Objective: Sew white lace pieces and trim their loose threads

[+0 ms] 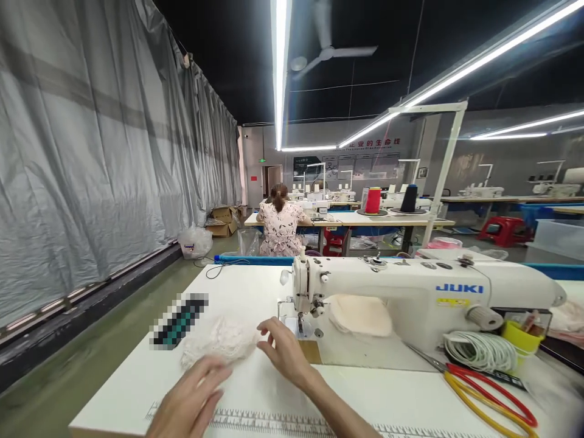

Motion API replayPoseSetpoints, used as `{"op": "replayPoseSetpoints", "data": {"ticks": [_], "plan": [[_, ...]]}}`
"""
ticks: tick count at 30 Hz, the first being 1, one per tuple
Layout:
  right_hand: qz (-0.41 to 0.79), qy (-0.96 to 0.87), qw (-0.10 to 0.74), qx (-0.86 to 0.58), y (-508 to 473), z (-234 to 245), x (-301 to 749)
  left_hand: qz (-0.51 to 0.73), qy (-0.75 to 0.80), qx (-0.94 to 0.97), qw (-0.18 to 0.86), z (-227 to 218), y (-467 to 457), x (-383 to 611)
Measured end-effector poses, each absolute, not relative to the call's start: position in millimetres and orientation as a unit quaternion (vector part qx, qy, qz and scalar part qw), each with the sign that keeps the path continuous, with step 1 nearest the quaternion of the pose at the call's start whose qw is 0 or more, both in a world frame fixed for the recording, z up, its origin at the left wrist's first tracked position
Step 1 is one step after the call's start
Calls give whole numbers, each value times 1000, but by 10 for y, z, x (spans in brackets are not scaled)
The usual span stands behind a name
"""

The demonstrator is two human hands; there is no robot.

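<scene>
My left hand (pixel 191 398) hovers low over the white sewing table (pixel 137 377), fingers stretched and slightly blurred, its tips at a heap of white lace fabric (pixel 219 340). My right hand (pixel 283 350) reaches to the lace's right edge with fingers spread and curved, just in front of the needle (pixel 300 321) of a white JUKI sewing machine (pixel 410 292). Neither hand grips anything. A stack of cream fabric pieces (pixel 360 315) lies under the machine's arm.
A coil of white cord (pixel 479 350), red and yellow hoops (pixel 493 395) and a yellow cup (pixel 520 336) lie at the right. A printed ruler (pixel 274 420) runs along the table's front edge. A seated person (pixel 279 225) works at a further table. Grey curtain on the left.
</scene>
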State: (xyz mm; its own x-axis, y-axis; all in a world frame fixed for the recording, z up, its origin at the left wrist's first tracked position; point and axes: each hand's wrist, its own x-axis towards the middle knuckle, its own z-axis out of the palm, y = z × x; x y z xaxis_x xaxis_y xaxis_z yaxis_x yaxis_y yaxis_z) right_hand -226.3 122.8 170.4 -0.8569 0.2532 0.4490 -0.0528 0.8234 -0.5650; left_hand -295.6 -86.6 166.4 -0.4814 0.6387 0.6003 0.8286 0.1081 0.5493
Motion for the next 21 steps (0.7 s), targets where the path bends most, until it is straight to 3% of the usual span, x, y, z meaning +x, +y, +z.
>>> {"op": "replayPoseSetpoints", "data": {"ticks": [4,21], "plan": [[312,-917,231,-87,1403,1564,-2405,-275,-804,-523,69,1832,-215,-3321],[409,-886,199,-87,1377,1523,-2843,-399,-772,-488,-81,1814,-107,-3966]]}}
